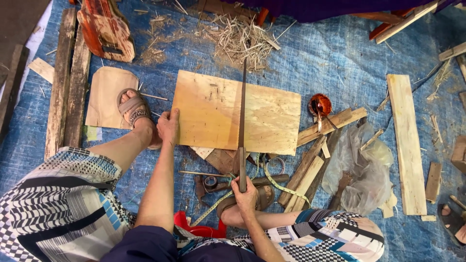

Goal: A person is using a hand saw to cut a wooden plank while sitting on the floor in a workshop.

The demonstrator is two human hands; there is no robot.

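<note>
I see a blue tarpaulin (330, 58) spread under everything my hands touch, littered with offcuts. On it, directly ahead of both hands, lies a rectangular plywood board (272, 116), pale and yellowish, resting partly on scrap pieces beneath its near edge.

Far out beyond my right hand lies a long pale plank (407, 145), running away from me, well apart from the board. Beyond my left hand, two dark weathered planks (68, 82) lie side by side, and between them and the board sits a flat piece of brown cardboard (104, 92) with my sandalled left foot (136, 112) on it. A crumpled clear plastic bag (364, 170) lies to the right of my right hand, just beside a bundle of narrow wooden strips (310, 160).

My left hand (168, 127) presses flat on the board's near-left corner, fingers spread over the edge, not gripping anything. My right hand (245, 193) is clenched round the handle of a long handsaw (241, 116); its thin blade stands on edge across the board, running straight away from my right hand to the far edge, roughly mid-width.

Past the blade's tip is a heap of pale wood shavings (238, 39). A yellow-green measuring tape (272, 179) loops on the ground just beside my right hand, and a small round reddish object (320, 104) sits to the right of the board; I cannot tell what it is.
</note>
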